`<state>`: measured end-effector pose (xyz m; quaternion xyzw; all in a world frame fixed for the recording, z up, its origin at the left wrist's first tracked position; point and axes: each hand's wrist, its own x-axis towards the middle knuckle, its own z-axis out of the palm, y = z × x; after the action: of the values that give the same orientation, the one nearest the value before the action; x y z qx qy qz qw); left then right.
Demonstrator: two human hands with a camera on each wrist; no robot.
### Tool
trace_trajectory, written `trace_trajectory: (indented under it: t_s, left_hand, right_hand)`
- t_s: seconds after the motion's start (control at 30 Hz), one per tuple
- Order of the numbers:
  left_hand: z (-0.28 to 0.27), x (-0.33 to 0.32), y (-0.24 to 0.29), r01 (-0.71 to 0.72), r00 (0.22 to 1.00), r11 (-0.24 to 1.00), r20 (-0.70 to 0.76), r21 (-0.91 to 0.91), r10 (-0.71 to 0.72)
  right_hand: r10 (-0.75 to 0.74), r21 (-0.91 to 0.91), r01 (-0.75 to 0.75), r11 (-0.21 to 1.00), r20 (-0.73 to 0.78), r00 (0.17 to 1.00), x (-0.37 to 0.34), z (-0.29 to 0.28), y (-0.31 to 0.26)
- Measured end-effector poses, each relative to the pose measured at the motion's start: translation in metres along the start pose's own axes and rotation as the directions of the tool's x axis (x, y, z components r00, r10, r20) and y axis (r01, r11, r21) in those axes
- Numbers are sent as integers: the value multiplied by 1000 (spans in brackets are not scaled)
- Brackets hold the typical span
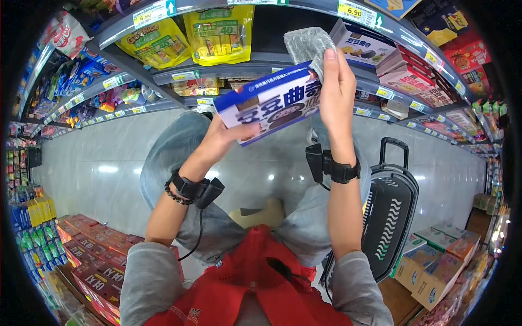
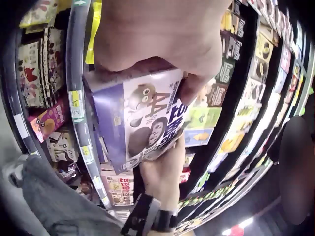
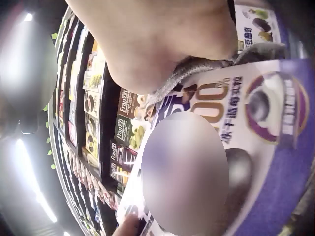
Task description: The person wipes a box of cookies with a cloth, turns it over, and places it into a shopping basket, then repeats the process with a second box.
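Left hand (image 1: 218, 138): is gripping the box (image 1: 277, 106) by its left end.
Box: is slanting between the hands, before the shelf's (image 1: 213, 73) front edge.
Right hand (image 1: 337, 92): is holding the cloth (image 1: 305, 44) against the box's right end.

In front of me there was a dark grey shelf (image 1: 231, 70), and its front rail carried price labels. On it, to my left side, stood two yellow pouches, one pouch (image 1: 218, 35) just beside the other. On the right part of the same shelf I saw a blue-and-white box (image 1: 361, 46), and next to it red-and-white boxes (image 1: 414, 81). The grey floor (image 1: 87, 146) under me was smooth and reflected the lights. A black basket (image 1: 391, 212) stood on it, near my right leg (image 1: 312, 201), with its handle upright.
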<state>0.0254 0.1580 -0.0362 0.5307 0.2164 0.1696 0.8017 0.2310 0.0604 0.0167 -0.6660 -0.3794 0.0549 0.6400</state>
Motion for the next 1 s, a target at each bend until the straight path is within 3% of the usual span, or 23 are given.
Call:
trace_trajectory:
  t_s: [0.03,0.13,0.17,0.2,0.37,0.47,0.53,0.57,0.63,0.77,0.87,1.0]
  left_hand:
    - [3,2,-3,-136,987,976,-107,-170,119]
    - [-6,5,1,-125,976,938,-211,-324,57]
    - [-7,7,2,-157,964,925,-257,-346,67]
    - [-8,10,4,-179,961,907,-263,-381,80]
    - [-3,9,3,-200,928,891,-370,-408,39]
    - [1,9,6,-121,961,915,-275,-385,12]
    - [0,10,3,-28,981,934,-191,-357,-44]
    - [0,12,-6,-52,978,958,-208,-283,-8]
    - [11,10,-3,-65,971,940,-238,-335,-18]
    - [6,11,5,-100,965,890,-262,-445,-23]
    - [-2,12,9,-128,949,898,-316,-421,-13]
    - [-2,13,11,-158,935,908,-354,-389,11]
  right_hand:
    - [19,35,-20,999,23,1000,0,3,0]
    - [75,137,-88,987,97,992,-3,13,7]
    - [-63,52,59,997,77,995,-2,18,19]
    - [68,-15,-67,998,116,991,-7,18,9]
    - [155,-253,-91,963,244,957,-10,13,11]
    - [154,-54,-145,988,270,951,-9,7,25]
    - [176,-57,-167,984,257,950,-4,-4,14]
    - [192,-51,-185,981,255,948,0,-9,12]
    - [194,5,-202,979,250,949,1,-9,7]
    - [256,-93,-239,967,367,894,-4,-7,19]
    - [240,-79,-227,971,346,907,-7,0,23]
    - [453,152,-543,826,395,799,-6,-3,6]
